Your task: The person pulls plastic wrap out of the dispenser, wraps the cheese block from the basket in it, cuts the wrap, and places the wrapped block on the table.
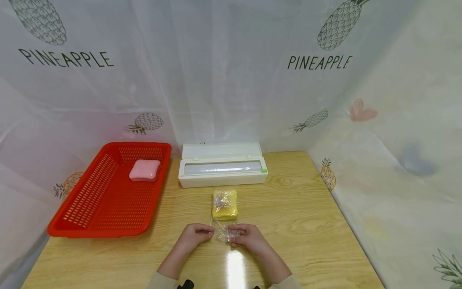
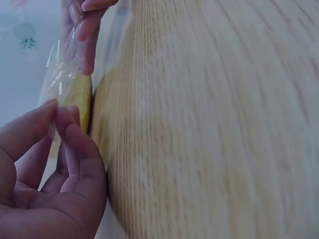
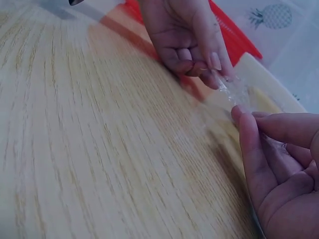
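A yellow block (image 1: 225,205), rounded like a bar of soap or a sponge, lies on the wooden table with clear plastic wrap (image 1: 221,229) over it. The loose end of the wrap stretches toward the person. My left hand (image 1: 196,236) pinches that end's left side between thumb and fingers. On the other side, my right hand (image 1: 249,237) pinches the film too. Both wrist views show fingertips gripping the thin film, with the yellow block (image 2: 82,97) partly hidden behind it.
To the left stands a red basket (image 1: 104,200) holding a pink block (image 1: 145,169) of similar shape. Behind the yellow block is a white wrap dispenser (image 1: 223,180) with its lid raised. A pineapple-print curtain (image 1: 223,80) surrounds the wooden table (image 1: 299,224).
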A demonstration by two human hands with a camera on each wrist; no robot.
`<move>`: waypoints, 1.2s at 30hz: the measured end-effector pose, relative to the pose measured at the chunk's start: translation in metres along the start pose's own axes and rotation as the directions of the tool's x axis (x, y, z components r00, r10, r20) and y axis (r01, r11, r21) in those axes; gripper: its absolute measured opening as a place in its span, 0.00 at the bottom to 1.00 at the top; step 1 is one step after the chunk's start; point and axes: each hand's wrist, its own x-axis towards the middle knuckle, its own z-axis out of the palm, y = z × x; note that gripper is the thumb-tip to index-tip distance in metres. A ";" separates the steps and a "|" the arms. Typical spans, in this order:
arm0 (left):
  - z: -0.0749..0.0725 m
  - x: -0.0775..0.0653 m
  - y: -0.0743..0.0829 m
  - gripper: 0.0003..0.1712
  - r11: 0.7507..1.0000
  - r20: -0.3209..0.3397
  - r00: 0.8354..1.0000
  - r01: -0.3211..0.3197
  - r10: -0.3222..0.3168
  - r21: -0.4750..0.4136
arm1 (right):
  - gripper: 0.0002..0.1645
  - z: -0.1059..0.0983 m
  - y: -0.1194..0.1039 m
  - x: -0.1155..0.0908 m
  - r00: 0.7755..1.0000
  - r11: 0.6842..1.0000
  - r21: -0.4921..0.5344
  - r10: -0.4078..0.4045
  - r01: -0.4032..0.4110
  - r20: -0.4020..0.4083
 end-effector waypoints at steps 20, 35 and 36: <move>0.020 0.006 0.016 0.15 0.993 0.007 0.994 0.110 -0.111 0.048 | 0.25 0.004 0.001 -0.002 1.000 0.999 0.043 0.023 -0.023 0.002; 0.017 -0.003 0.012 0.13 0.995 0.009 0.995 0.100 -0.100 0.025 | 0.26 -0.003 0.004 -0.002 1.000 1.000 0.027 0.003 -0.003 -0.013; 0.017 -0.002 0.012 0.14 0.995 0.016 0.995 0.100 -0.101 0.022 | 0.26 -0.003 0.005 -0.002 1.000 1.000 0.027 0.007 -0.007 -0.010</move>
